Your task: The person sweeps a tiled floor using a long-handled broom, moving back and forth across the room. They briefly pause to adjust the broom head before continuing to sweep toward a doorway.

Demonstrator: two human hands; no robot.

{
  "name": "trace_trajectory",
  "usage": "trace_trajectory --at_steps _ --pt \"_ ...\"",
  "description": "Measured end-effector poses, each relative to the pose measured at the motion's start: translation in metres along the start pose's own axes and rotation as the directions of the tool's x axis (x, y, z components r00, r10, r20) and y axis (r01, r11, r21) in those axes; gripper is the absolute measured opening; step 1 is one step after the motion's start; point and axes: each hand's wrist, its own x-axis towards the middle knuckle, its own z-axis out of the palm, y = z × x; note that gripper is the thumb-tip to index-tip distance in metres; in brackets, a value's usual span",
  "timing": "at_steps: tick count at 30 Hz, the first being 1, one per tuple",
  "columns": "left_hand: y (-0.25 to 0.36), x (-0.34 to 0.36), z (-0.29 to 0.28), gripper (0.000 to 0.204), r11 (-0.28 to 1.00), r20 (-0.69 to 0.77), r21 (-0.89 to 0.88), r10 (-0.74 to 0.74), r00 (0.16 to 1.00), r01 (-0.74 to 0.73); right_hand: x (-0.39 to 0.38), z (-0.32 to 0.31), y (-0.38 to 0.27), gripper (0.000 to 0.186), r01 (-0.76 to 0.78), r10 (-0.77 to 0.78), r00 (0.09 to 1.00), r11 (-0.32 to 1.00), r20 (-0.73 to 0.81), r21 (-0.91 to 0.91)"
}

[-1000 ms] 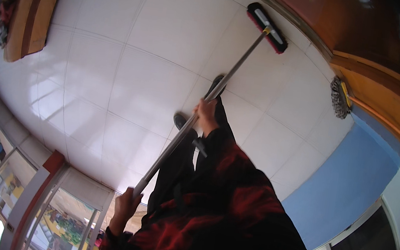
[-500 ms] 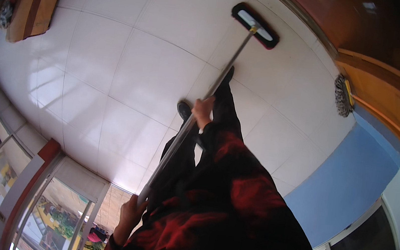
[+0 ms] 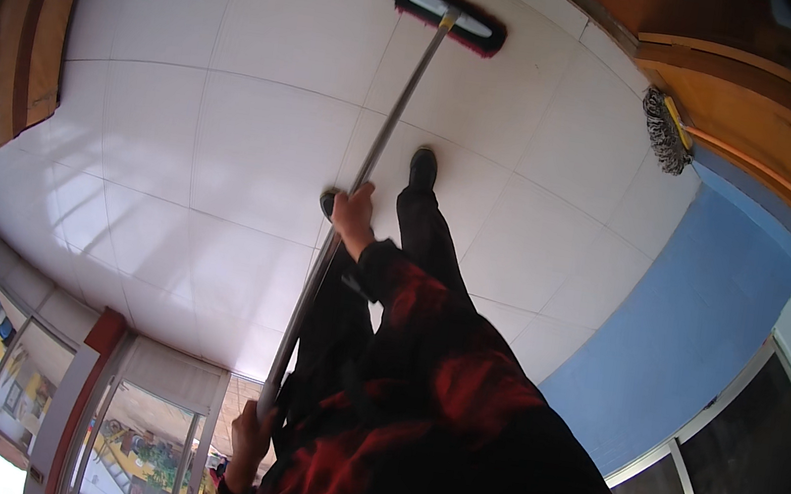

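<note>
A broom with a long grey metal handle (image 3: pixel 313 281) slants across the view from lower left to upper middle. Its wide head (image 3: pixel 446 16), white on top with dark and reddish bristles, rests on the pale tiled floor ahead of my feet. My right hand (image 3: pixel 353 218) wraps round the handle about halfway along. Lower down, my left hand (image 3: pixel 250 433) grips the handle near its top end. Both sleeves are black with red patches. My dark shoe (image 3: pixel 423 168) stands on the tiles to the right of the handle, and the other shoe is partly hidden behind my right hand.
A mop with grey strands and a yellow holder (image 3: pixel 667 131) leans at the wooden furniture (image 3: pixel 737 82) on the right. Wooden furniture (image 3: pixel 34 49) also stands at the far left. A blue wall panel (image 3: pixel 669 333) runs along the right. Glass doors (image 3: pixel 134 452) are at lower left.
The broom head has shifted left and slightly farther away in the view. My right hand has moved left with the handle, and my left hand has dropped slightly lower.
</note>
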Motion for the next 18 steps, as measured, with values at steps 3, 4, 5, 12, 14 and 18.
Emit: trace_trajectory --at_steps 3,4,5,12,14,18 --pt "0.068 0.057 0.016 0.031 0.986 -0.011 -0.044 0.157 0.987 -0.158 0.081 -0.046 -0.035 0.036 -0.088 0.088 0.994 0.996 -0.057 0.009" --pt "0.087 0.072 0.021 0.031 0.984 0.017 -0.09 0.156 0.988 -0.154 0.107 -0.064 -0.041 0.039 -0.116 0.116 0.993 0.989 0.012 0.094" --pt "0.106 0.086 0.028 0.03 0.976 -0.003 -0.134 0.174 0.985 -0.173 0.131 -0.076 -0.046 0.04 -0.112 0.113 0.993 0.992 -0.024 0.058" --pt "0.143 0.083 0.057 0.032 0.987 0.066 -0.162 0.023 0.998 -0.012 0.174 -0.11 -0.031 0.038 0.16 -0.184 0.973 0.973 -0.14 -0.163" --pt "0.121 0.066 0.062 0.031 0.991 0.08 -0.128 -0.031 0.996 0.041 0.143 -0.097 -0.017 0.038 0.112 -0.133 0.981 0.982 -0.138 -0.153" --pt "0.034 0.005 0.083 0.029 0.982 0.089 -0.147 -0.107 0.99 0.119 0.039 -0.059 0.029 0.043 0.036 -0.04 0.999 0.985 -0.024 -0.171"
